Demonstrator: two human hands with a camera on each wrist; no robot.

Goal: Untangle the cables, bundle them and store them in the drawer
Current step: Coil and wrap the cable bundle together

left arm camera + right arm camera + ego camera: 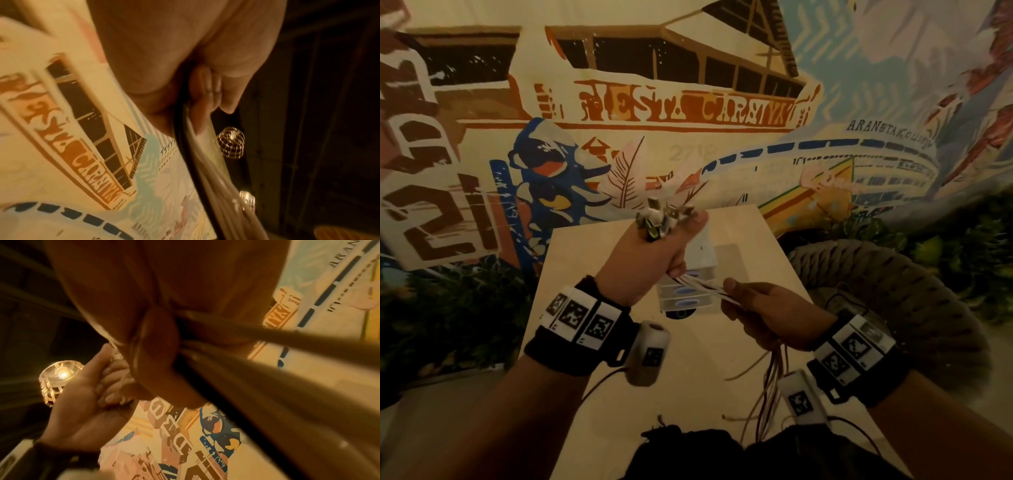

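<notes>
Several thin pale cables (700, 286) run taut between our hands above the middle of the pale wooden table (729, 359), their metal plugs (666, 214) fanning out above our left hand (650, 255), which clenches them. Our right hand (767, 313) grips the same strands, whose loose tails hang toward the near edge. Behind them a small clear plastic drawer unit (697, 274) sits toward the far edge. Only the right wrist view shows a glowing faceted lamp (59, 378).
</notes>
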